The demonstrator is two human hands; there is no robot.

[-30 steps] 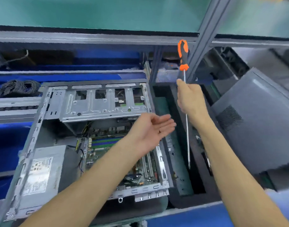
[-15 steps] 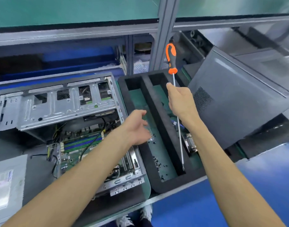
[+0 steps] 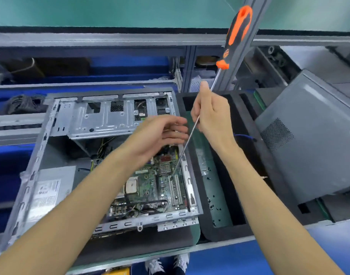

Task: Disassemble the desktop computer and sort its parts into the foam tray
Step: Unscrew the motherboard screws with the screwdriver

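From the head view we see the desktop computer [image 3: 102,155] lying open on its side: a bare, stamped sheet-metal chassis with punched slots. Inside is a green motherboard [image 3: 150,187] studded with a finned silver heatsink and long card slots. A flat grey power supply [image 3: 49,191] with a paper label sits in its lower left corner.

Just right of the case lies the foam tray [image 3: 221,229], matte black with long rectangular compartments; small dark screws dot the green floor of one.

Our right hand [image 3: 211,118] is clamped round the thin steel shaft of a long screwdriver [image 3: 237,34]. Its orange-and-black moulded handle rises well above the fist, and the tip reaches down to the motherboard near the card slots.

Our left hand [image 3: 160,135] hovers over the board with fingers relaxed and slightly spread, holding nothing, fingertips just beside the shaft.

A grey perforated side panel [image 3: 308,139] leans at the right.
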